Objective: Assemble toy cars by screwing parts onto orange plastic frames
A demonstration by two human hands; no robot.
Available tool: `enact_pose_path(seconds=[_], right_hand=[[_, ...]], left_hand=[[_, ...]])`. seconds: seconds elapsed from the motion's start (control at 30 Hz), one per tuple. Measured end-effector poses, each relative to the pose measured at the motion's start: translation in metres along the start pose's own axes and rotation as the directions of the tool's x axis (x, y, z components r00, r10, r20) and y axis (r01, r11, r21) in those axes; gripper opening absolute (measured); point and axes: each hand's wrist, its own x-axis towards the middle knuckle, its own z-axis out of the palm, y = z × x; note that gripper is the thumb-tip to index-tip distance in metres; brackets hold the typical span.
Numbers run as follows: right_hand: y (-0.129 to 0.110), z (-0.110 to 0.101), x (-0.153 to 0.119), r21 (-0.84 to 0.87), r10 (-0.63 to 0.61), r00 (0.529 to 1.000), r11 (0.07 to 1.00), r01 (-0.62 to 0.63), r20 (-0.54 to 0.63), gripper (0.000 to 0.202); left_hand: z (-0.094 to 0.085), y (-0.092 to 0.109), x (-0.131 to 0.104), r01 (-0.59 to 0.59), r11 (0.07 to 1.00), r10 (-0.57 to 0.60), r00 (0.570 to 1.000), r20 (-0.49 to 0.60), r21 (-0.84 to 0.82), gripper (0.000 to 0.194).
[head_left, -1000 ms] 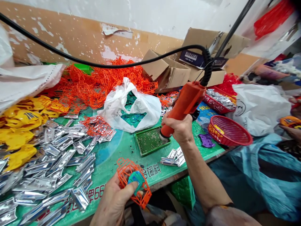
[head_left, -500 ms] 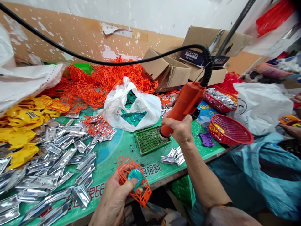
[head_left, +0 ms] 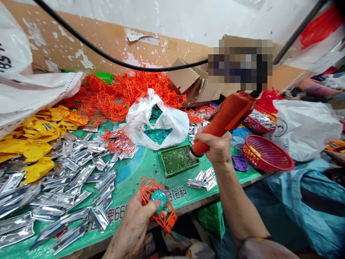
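Observation:
My right hand [head_left: 219, 147] is wrapped round an orange electric screwdriver [head_left: 225, 118], tilted with its pale tip down at the right part of a green perforated tray [head_left: 178, 169] of small screws. In front of the tray, near the table's edge, my left hand [head_left: 140, 216] grips an orange plastic frame [head_left: 167, 223]. The thumb presses a teal plastic piece [head_left: 159, 198] against that frame. A few shiny metal plates [head_left: 202, 180] lie just below the tray.
Many metal plates [head_left: 64, 194] and yellow plastic parts [head_left: 37, 151] cover the left side. Orange frames [head_left: 121, 91] are heaped behind an open white bag [head_left: 175, 124] of teal pieces. A red basket [head_left: 280, 151] stands right, beside a purple part [head_left: 239, 163]. The black cable [head_left: 129, 64] hangs across.
The whole view has shifted, so most things sit a little further right. The screwdriver leans slightly more to the right, its tip still at the tray. Both hands keep their holds.

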Motion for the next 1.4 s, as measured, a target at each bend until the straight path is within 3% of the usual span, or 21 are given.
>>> enact_pose_path(seconds=[0.17, 0.37, 0.5, 0.73, 1.13, 1.4], right_hand=[[-0.027, 0.008, -0.006, 0.107, -0.035, 0.999, 0.994, 0.031, 0.034, 0.042], [-0.060, 0.034, -0.044, 0.294, 0.018, 0.989, 0.954, -0.062, 0.149, 0.035], [-0.071, 0.048, -0.067, 0.317, 0.058, 0.972, 0.939, -0.130, 0.226, 0.033], [-0.073, 0.055, -0.077, 0.290, 0.085, 0.951, 0.941, -0.175, 0.296, 0.049], [-0.064, 0.058, -0.084, 0.251, 0.100, 0.947, 0.951, -0.181, 0.306, 0.051], [-0.059, 0.055, -0.086, 0.223, 0.073, 0.935, 0.962, -0.158, 0.346, 0.050]], left_hand=[[0.001, 0.001, -0.002, -0.032, 0.999, 0.032, 0.999, 0.006, -0.015, 0.029], [0.002, -0.001, -0.003, -0.034, 0.999, 0.034, 0.999, 0.000, -0.038, 0.027], [0.002, -0.002, -0.002, -0.037, 0.998, 0.039, 0.999, 0.035, -0.048, 0.027], [0.004, 0.003, -0.004, -0.042, 0.998, 0.043, 0.999, 0.014, -0.049, 0.028], [-0.002, -0.004, 0.000, -0.090, 0.994, 0.096, 0.992, 0.085, -0.067, 0.027], [0.001, -0.005, -0.001, -0.111, 0.991, 0.116, 0.992, 0.057, -0.077, 0.021]])
